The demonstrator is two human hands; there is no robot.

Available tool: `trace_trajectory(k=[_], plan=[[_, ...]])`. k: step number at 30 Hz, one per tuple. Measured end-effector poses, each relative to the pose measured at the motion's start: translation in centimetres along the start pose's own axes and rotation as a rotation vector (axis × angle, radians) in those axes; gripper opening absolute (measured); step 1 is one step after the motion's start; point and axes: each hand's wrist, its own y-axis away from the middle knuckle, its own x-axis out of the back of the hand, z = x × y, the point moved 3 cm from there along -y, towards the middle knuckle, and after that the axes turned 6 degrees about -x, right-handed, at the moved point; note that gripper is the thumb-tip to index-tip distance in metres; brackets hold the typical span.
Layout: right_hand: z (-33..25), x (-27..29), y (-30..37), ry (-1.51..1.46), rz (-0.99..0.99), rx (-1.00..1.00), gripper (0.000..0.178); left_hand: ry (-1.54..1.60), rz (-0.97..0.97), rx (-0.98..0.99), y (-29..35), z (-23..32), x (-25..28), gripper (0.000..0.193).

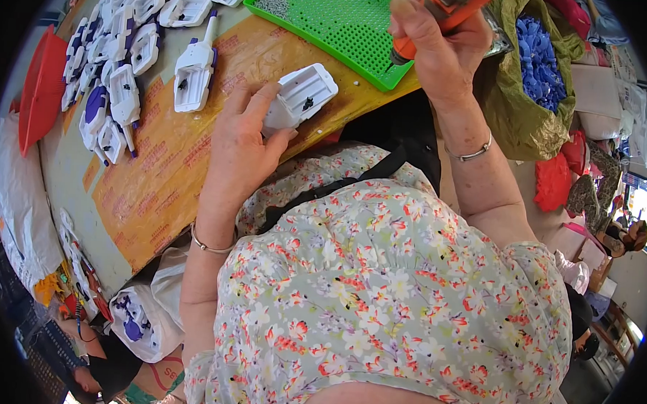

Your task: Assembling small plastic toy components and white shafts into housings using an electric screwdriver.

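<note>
At the near edge of the table, my left hand (245,137) grips the near end of a white plastic housing (308,94), thumb at one side and fingers at the other. The housing lies open side up, a small black part inside. My right hand (449,59) is wrapped round an orange power screwdriver (455,1), raised over the right end of a green perforated tray (353,21). Its tip points down and left, apart from the housing. Small grey pieces, too fine to name, are heaped in the tray's far left corner.
Another white housing with a long handle (193,77) lies left of my left hand. Several similar housings (125,92) are piled beyond it, near a red basin (41,88). An olive sack of blue parts (539,63) stands at right. Another person (114,370) is at lower left.
</note>
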Motion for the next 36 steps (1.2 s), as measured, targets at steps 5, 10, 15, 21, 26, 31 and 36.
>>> trace_trajectory(k=[5, 10, 15, 21, 26, 31, 36], plan=[[-0.3, -0.3, -0.2, -0.025, 0.0, 0.0, 0.02, 0.051, 0.003, -0.012, -0.2, -0.1, 0.1, 0.057], [3.4, 0.2, -1.7, -0.264, -0.139, 0.218, 0.02, 0.068, 0.015, -0.01, -0.6, 0.0, -0.1, 0.056], [-2.2, -1.6, -0.5, -0.023, -0.032, -0.037, 0.023, 0.155, 0.029, 0.013, -0.8, -0.1, -0.2, 0.054], [-3.1, -5.7, 0.3, -0.156, -0.041, -0.125, 0.03, 0.25, 0.024, 0.043, -1.0, -0.6, -0.5, 0.052], [-0.7, -7.9, 0.1, -0.108, -0.176, -0.07, 0.022, 0.206, 0.021, 0.01, -1.1, -0.4, -0.5, 0.054], [-0.2, -8.2, -0.1, -0.146, -0.178, -0.049, 0.027, 0.213, 0.026, 0.001, -1.1, -0.5, -0.5, 0.055], [0.7, -8.9, -0.6, -0.19, -0.281, 0.287, 0.028, 0.196, 0.037, -0.018, -1.1, -0.6, -0.5, 0.054]])
